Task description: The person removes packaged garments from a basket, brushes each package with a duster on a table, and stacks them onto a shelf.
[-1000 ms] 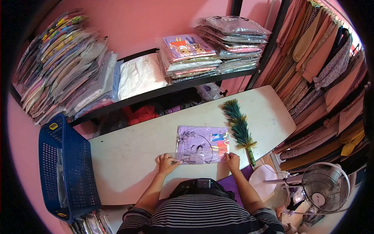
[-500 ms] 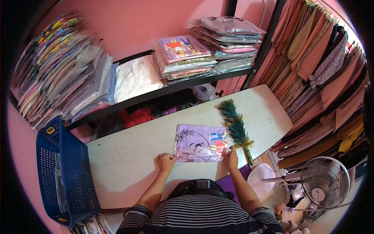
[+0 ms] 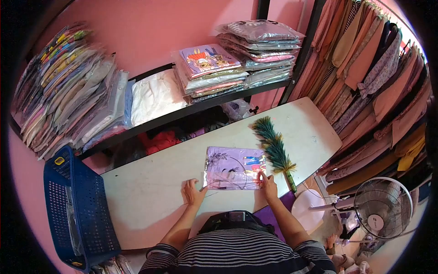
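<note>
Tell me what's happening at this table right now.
A person in a striped top stands at a white table with a purple garment in a clear bag lying flat on it. The right hand presses on the bag's near right corner; the left hand rests flat on the table at its near left corner. A green feather duster lies just right of the bag, and a blue basket stands at the table's left end. Shelves behind hold stacks of bagged clothes.
</note>
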